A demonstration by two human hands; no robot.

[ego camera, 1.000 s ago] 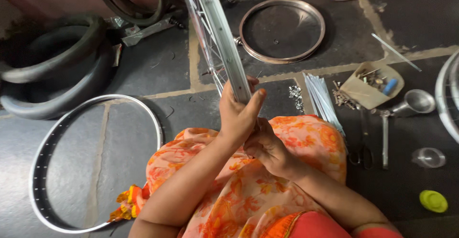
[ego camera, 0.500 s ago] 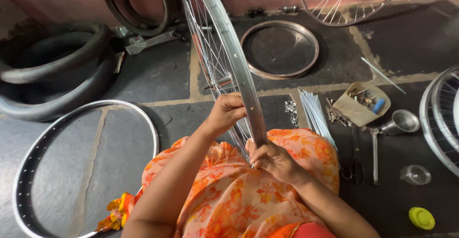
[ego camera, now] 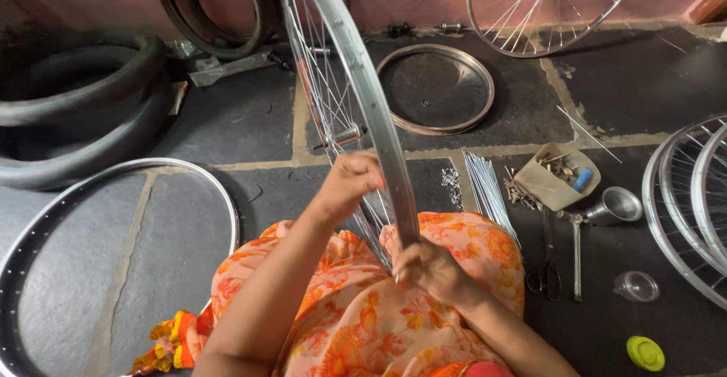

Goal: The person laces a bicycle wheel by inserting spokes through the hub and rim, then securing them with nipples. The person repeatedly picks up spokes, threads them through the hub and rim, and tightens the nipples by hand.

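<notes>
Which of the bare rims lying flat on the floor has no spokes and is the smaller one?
The small round rim beyond the held wheel, near the wall. The other bare rim, on the left, is much larger.

From my seat the view is evenly lit with soft daylight and no hard shadows; I cannot tell where it comes from. The dark stone floor point(ego camera: 227, 127) soaks up light, so the black tyres point(ego camera: 76, 119) at upper left lose most of their detail. The upright wheel rim point(ego camera: 363, 97) catches a pale sheen along its metal edge, bright but not blown out. My left hand point(ego camera: 350, 184) looks slightly smeared with motion, while my right hand point(ego camera: 432, 271) reads sharper. The orange cloth point(ego camera: 341, 324) is vivid and well exposed. Wide-angle bending shows at the edges, where the wheels on the right point(ego camera: 689, 195) bow outward.
</notes>
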